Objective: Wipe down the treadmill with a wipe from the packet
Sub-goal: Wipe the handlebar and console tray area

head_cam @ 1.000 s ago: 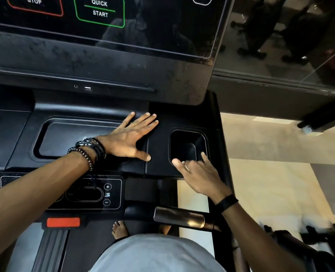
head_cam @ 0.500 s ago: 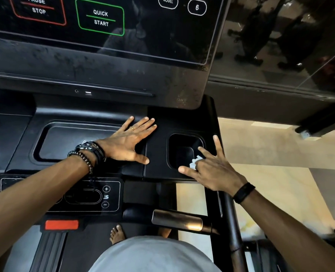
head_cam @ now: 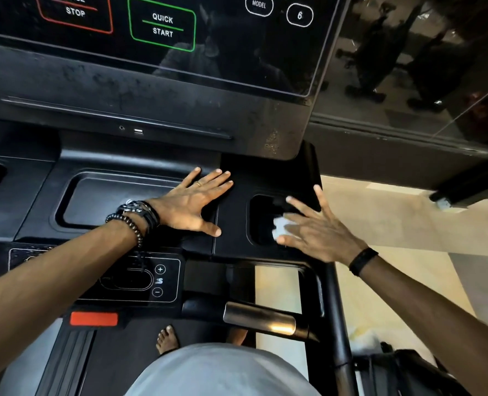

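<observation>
console screen [head_cam: 162, 38]: dark glass panel at top, green QUICK START box, red PAUSE STOP box partly cut off, MODEL and 6 ovals to the right.
surroundings: glass wall [head_cam: 425, 67] right of the console reflecting gym machines; pale floor [head_cam: 394, 224] below it; red safety key tab [head_cam: 94, 319] low left; metal pulse grip [head_cam: 261, 321] on the handlebar below the deck; speed +/- panel [head_cam: 139, 280] partly covered by the left forearm; bare foot [head_cam: 167, 338] on the belt.
obstructions: left forearm crosses the speed panel; right hand covers the cup holder's right edge.
centre tray [head_cam: 99, 201]: shallow rectangular recess in the deck, nothing seen in it; left wrist with bead bracelets lies over its right end.
cup holder [head_cam: 261, 224]: deep dark well right of the tray; white wipe sits at its right rim, well floor too dark to read.
left hand [head_cam: 191, 204]: flat, fingers straight and together, thumb out, palm pressed on the deck between tray and cup holder, holding nothing.
right hand [head_cam: 317, 227]: fingers spread wide and straight, pressing the wipe against the cup holder rim; black band on the wrist.
wipe [head_cam: 280, 225]: small crumpled white wad, mostly under the right palm, only its left part visible.
wipe packet: not visible.
</observation>
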Demonstrator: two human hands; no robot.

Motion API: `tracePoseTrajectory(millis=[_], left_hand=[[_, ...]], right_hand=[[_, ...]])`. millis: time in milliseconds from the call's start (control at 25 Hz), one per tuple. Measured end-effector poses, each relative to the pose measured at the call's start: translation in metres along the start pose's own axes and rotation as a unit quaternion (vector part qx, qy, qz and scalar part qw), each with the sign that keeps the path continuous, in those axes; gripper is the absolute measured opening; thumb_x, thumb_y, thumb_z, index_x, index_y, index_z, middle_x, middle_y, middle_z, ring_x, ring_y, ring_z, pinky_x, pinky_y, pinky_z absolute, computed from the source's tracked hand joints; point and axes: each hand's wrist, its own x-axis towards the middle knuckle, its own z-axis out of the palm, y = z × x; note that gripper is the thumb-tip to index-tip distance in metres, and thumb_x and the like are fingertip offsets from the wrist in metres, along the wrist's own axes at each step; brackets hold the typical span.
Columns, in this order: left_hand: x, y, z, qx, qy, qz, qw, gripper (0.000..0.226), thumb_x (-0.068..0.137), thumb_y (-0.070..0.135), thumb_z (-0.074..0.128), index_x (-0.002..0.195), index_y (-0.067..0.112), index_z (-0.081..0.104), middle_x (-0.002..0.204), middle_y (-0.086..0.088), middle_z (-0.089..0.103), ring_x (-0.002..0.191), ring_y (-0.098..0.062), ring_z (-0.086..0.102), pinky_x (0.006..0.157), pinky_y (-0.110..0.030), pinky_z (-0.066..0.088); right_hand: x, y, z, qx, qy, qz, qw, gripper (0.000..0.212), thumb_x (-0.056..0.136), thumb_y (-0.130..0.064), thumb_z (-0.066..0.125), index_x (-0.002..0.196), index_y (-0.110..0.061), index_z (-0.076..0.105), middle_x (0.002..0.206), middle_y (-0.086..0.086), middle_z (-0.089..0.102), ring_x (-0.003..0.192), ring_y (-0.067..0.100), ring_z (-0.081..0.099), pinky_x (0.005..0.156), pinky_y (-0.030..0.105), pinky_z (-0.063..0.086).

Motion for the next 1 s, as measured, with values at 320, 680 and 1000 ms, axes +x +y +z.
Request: tracePoseTrajectory(millis=[320, 680, 1000], left_hand=[[0.000, 0.002, -0.001, 0.011, 0.004, -0.003, 1.000, 0.114, 0.083, 0.068, 0.065, 0.162, 0.023, -0.004, 0.166, 0.005, -0.018, 0.150, -0.008, -0.026, 0.119, -0.038, -0.026], [0.000, 0.001, 0.000, 0.008, 0.001, 0.002, 1.000, 0.119, 0.078, 0.075, 0.061, 0.161, 0.022, -0.005, 0.166, 0.004, -0.019, 0.150, -0.007, -0.027, 0.119, -0.039, -0.026], [0.000, 0.002, -0.001, 0.004, 0.002, 0.001, 1.000, 0.114, 0.083, 0.067, 0.066, 0.161, 0.022, -0.004, 0.166, 0.006, -0.019, 0.150, -0.006, -0.026, 0.118, -0.037, -0.027]], right_hand=[[-0.028, -0.022, 0.025, 0.083, 0.096, 0.046, 0.991, 0.065, 0.103, -0.056, 0.011, 0.105, -0.031, 0.070, 0.101, -0.019, 0.066, 0.146, 0.012, 0.035, 0.110, 0.056, -0.031], [-0.005, 0.004, 0.011, 0.181, 0.333, 0.194, 0.905, 0.009, 0.084, -0.025, 0.067, 0.085, -0.024, 0.076, 0.089, -0.005, 0.056, 0.090, 0.023, 0.051, 0.080, 0.032, 0.021], [0.024, -0.011, 0.013, 0.281, 0.183, 0.235, 0.912, 0.017, 0.088, -0.017, 0.073, 0.103, -0.009, 0.072, 0.104, 0.007, 0.059, 0.087, 0.030, 0.063, 0.082, 0.033, 0.049]])
